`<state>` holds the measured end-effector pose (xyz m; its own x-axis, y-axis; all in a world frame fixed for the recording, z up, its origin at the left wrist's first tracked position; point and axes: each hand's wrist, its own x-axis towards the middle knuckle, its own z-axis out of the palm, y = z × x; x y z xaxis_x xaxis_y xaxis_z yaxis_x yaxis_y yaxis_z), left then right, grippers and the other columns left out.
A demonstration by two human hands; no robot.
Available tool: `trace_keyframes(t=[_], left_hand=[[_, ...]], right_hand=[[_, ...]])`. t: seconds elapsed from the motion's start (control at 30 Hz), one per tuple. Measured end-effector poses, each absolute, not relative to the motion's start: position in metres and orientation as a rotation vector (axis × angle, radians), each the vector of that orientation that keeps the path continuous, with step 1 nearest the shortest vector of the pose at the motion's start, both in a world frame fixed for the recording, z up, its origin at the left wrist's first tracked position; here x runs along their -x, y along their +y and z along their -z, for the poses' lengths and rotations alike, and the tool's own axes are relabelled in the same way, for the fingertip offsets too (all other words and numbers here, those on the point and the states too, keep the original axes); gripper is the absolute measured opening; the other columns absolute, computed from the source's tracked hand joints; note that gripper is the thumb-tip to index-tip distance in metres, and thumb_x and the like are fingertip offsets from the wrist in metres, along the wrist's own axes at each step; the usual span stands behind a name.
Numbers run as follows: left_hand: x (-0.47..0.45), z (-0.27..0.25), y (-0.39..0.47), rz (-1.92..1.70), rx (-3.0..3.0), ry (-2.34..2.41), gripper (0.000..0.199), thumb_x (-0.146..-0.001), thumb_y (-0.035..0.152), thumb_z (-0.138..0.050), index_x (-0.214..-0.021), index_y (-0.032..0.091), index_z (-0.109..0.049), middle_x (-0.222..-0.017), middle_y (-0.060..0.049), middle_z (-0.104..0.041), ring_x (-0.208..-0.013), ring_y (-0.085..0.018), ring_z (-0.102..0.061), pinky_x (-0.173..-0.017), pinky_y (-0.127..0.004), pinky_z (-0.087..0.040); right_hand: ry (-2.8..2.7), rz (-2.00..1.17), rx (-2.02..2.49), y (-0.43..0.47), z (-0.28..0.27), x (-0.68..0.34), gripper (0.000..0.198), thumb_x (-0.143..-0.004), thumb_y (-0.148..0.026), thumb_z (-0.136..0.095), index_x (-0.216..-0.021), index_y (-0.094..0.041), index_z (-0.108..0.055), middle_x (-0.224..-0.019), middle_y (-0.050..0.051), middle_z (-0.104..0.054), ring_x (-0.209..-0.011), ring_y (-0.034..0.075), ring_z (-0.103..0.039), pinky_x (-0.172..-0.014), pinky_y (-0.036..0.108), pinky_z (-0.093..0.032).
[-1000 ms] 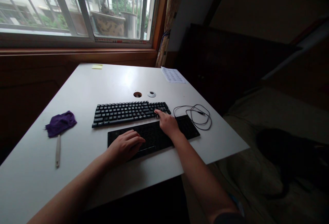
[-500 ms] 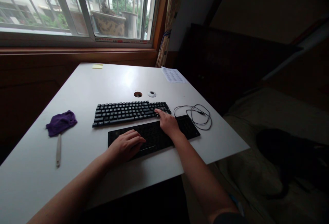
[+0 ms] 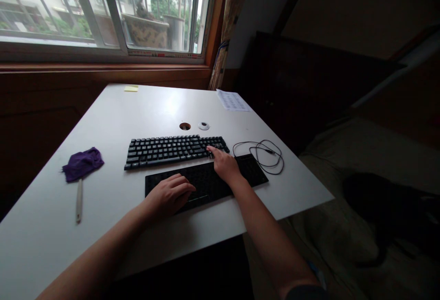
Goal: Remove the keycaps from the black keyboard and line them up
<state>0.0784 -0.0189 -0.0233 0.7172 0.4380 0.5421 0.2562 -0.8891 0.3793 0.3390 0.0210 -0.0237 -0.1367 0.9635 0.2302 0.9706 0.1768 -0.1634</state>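
A black keyboard section full of keys [image 3: 165, 151] lies on the white desk. Just in front of it, slightly turned, is a flat black keyboard base [image 3: 206, 185] with no keycaps showing on it. My left hand [image 3: 173, 192] rests over the base's left part, fingers loosely bent with nothing visible in them. My right hand [image 3: 225, 164] lies across the base's right part. Its index finger stretches out to the keys near the right end of the key section. Small bright bits show under that finger, too small to make out. The other right fingers are partly hidden.
A thin black cable [image 3: 282, 158] lies coiled at the right. To the left are a purple cloth [image 3: 83, 164] and a light-handled tool [image 3: 79, 203]. A round hole [image 3: 184, 126], white cover [image 3: 204, 126], yellow notes [image 3: 131, 88] and printed paper [image 3: 233, 100] are farther back.
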Motion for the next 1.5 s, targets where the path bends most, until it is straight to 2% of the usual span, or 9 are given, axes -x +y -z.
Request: trace_keyframes(t=[0.33, 0.77, 0.9, 1.1, 1.5], left_hand=[[-0.0787, 0.0193, -0.0196, -0.942, -2.654, 0.542, 0.018, -0.096, 0.014, -0.048, -0.103, 0.018, -0.065, -0.087, -0.007, -0.067, -0.079, -0.017, -0.06, -0.072, -0.03, -0.052], [-0.0777, 0.0244, -0.0187, -0.917, -2.639, 0.544, 0.018, -0.094, 0.012, -0.051, -0.104, 0.018, -0.065, -0.089, -0.006, -0.067, -0.082, -0.018, -0.059, -0.075, -0.031, -0.051], [-0.0777, 0.0244, -0.0184, -0.903, -2.63, 0.543, 0.019, -0.094, 0.012, -0.05, -0.104, 0.018, -0.065, -0.09, -0.007, -0.066, -0.082, -0.018, -0.058, -0.075, -0.031, -0.05], [-0.0781, 0.0236, -0.0184, -0.902, -2.624, 0.543, 0.018, -0.095, 0.012, -0.051, -0.105, 0.019, -0.064, -0.09, -0.006, -0.066, -0.081, -0.018, -0.057, -0.074, -0.03, -0.05], [-0.0771, 0.0221, -0.0192, -0.9, -2.636, 0.551, 0.019, -0.094, 0.012, -0.049, -0.104, 0.018, -0.065, -0.089, -0.007, -0.066, -0.081, -0.017, -0.059, -0.074, -0.03, -0.051]], right_hand=[[-2.196, 0.008, 1.815, 0.0224, 0.0231, -0.3386, 0.056, -0.093, -0.009, -0.038, -0.145, -0.026, -0.045, -0.143, 0.001, -0.057, -0.115, 0.019, -0.063, -0.1, 0.033, -0.049], [-2.192, 0.002, 1.811, 0.0215, 0.0219, -0.3385, 0.056, -0.092, -0.009, -0.039, -0.145, -0.027, -0.045, -0.14, 0.001, -0.06, -0.114, 0.02, -0.064, -0.1, 0.033, -0.049], [-2.135, 0.021, 1.794, 0.0198, 0.023, -0.34, 0.052, -0.091, -0.008, -0.041, -0.14, -0.025, -0.05, -0.138, 0.002, -0.061, -0.113, 0.019, -0.065, -0.099, 0.031, -0.049], [-2.092, 0.038, 1.779, 0.0165, 0.0249, -0.3433, 0.044, -0.091, -0.008, -0.044, -0.128, -0.025, -0.059, -0.124, 0.002, -0.07, -0.106, 0.019, -0.068, -0.097, 0.029, -0.05], [-2.127, 0.038, 1.824, 0.0162, 0.0237, -0.3415, 0.044, -0.091, -0.01, -0.045, -0.128, -0.028, -0.06, -0.123, 0.001, -0.07, -0.102, 0.02, -0.069, -0.091, 0.03, -0.052]])
